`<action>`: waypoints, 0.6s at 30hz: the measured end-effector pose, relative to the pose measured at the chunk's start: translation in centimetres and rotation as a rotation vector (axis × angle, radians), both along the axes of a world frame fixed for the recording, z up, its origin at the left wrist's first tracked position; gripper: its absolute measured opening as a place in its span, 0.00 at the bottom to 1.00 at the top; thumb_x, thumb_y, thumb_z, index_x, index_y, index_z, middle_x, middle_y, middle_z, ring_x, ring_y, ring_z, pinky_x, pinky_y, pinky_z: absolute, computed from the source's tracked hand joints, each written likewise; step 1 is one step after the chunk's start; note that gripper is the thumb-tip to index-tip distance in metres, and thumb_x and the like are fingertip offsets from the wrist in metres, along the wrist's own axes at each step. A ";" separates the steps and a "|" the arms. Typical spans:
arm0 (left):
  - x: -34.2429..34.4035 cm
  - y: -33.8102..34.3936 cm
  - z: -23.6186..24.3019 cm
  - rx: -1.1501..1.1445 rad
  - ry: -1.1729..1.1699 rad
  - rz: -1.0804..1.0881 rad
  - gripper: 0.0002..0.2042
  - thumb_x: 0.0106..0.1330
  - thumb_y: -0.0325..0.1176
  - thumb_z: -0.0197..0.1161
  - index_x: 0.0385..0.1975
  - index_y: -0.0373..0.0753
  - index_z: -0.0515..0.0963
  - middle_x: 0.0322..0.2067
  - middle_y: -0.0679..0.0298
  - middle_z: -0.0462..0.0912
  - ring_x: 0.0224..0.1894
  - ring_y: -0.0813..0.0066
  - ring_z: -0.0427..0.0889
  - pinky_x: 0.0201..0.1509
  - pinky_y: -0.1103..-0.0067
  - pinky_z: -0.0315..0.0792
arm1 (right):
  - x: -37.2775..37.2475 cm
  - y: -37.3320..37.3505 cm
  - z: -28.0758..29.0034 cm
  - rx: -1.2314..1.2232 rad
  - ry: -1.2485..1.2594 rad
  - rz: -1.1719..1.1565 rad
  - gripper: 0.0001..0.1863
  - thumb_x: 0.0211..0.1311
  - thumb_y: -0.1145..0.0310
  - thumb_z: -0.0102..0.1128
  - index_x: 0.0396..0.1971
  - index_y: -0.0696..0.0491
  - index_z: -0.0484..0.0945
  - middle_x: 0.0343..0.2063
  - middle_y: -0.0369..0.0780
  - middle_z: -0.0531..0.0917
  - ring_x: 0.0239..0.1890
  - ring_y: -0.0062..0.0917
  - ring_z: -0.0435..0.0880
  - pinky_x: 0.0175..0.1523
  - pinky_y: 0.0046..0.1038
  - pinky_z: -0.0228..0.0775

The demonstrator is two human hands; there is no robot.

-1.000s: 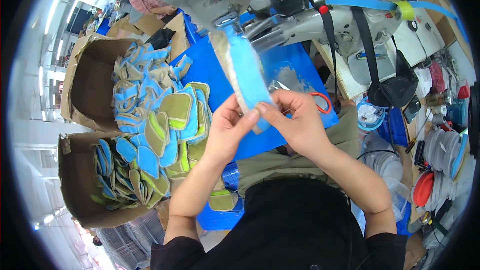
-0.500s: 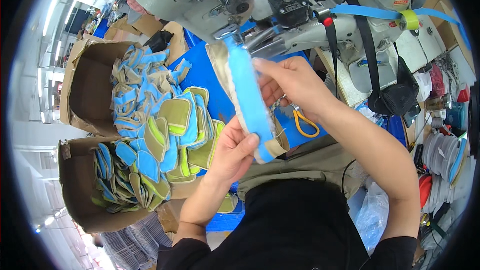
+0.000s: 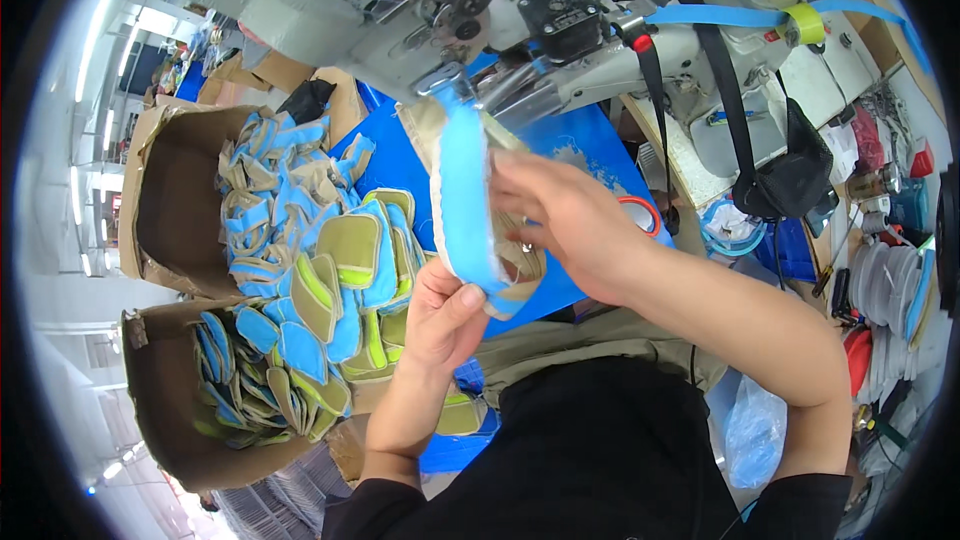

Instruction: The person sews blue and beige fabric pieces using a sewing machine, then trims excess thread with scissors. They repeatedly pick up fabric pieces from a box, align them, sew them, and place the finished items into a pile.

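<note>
Work surface: a blue board (image 3: pixel 400 162) lies under the machine and reaches toward the person's lap.
Room: ceiling lights (image 3: pixel 97 15) run along the left; white discs (image 3: pixel 880 290) stand stacked at the right.
Sewing machine: its grey body (image 3: pixel 610 72) spans the far side.
Board edges: the far cardboard box (image 3: pixel 165 185) and near cardboard box (image 3: pixel 160 380) stand to the left; a pale side table (image 3: pixel 850 78) stands to the far right.
Open room: blue shows on both sides of the strip; on the left it narrows toward the heaped pads (image 3: pixel 350 238).
Blue-and-beige strip: the piece (image 3: pixel 462 200) stands above the board, its far end at the machine's metal parts; whether these clamp it cannot be told.
Left hand: the hand (image 3: pixel 447 315) pinches the strip's near end, thumb on top.
Right hand: the hand (image 3: pixel 570 220) is beside the strip, fingers loosely bent; whether they grip it cannot be told.
</note>
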State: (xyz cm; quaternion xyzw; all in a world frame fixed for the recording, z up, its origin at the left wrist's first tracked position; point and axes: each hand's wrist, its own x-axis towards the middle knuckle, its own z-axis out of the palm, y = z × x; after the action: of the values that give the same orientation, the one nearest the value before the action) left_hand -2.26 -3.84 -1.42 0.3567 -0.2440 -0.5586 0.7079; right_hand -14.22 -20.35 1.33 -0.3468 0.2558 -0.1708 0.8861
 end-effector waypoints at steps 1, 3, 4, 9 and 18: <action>0.2 0.0 0.0 0.001 -0.016 -0.020 0.16 0.68 0.31 0.70 0.52 0.30 0.82 0.50 0.52 0.87 0.54 0.65 0.86 0.61 0.69 0.77 | 0.6 -0.2 -0.3 0.023 -0.021 -0.022 0.27 0.75 0.46 0.55 0.59 0.53 0.80 0.52 0.36 0.84 0.58 0.27 0.79 0.58 0.35 0.65; 0.8 0.2 -0.2 0.005 -0.044 -0.056 0.16 0.68 0.31 0.70 0.53 0.30 0.82 0.49 0.53 0.88 0.53 0.66 0.86 0.60 0.69 0.77 | 1.7 -0.9 -0.7 0.072 -0.059 -0.061 0.28 0.74 0.45 0.55 0.60 0.52 0.80 0.53 0.36 0.84 0.58 0.26 0.79 0.58 0.36 0.64; 0.6 0.2 -0.1 0.044 -0.088 -0.028 0.15 0.68 0.33 0.71 0.50 0.30 0.82 0.45 0.54 0.87 0.48 0.65 0.85 0.54 0.69 0.77 | 1.9 -1.0 -0.7 0.073 -0.066 -0.049 0.27 0.74 0.45 0.55 0.59 0.51 0.80 0.53 0.36 0.85 0.57 0.26 0.79 0.57 0.36 0.63; 0.0 0.3 -0.6 0.116 -0.178 0.025 0.14 0.67 0.34 0.71 0.46 0.31 0.83 0.39 0.54 0.85 0.40 0.63 0.83 0.43 0.69 0.76 | 2.6 -1.6 -1.5 0.090 -0.084 -0.037 0.23 0.74 0.47 0.58 0.52 0.52 0.84 0.48 0.36 0.87 0.51 0.22 0.82 0.52 0.31 0.64; -0.1 0.1 -0.8 0.122 -0.093 -0.060 0.15 0.67 0.22 0.68 0.53 0.29 0.82 0.47 0.54 0.89 0.49 0.71 0.88 0.56 0.74 0.79 | 2.9 -1.5 -2.1 -0.066 -0.090 -0.153 0.15 0.70 0.61 0.64 0.35 0.60 0.87 0.28 0.35 0.87 0.30 0.15 0.81 0.35 0.24 0.70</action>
State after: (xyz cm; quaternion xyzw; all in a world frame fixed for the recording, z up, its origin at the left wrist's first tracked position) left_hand -2.33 -3.73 -2.21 0.4172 -0.2529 -0.5762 0.6557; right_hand -11.37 -21.80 -0.78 -0.3473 0.2355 -0.2619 0.8691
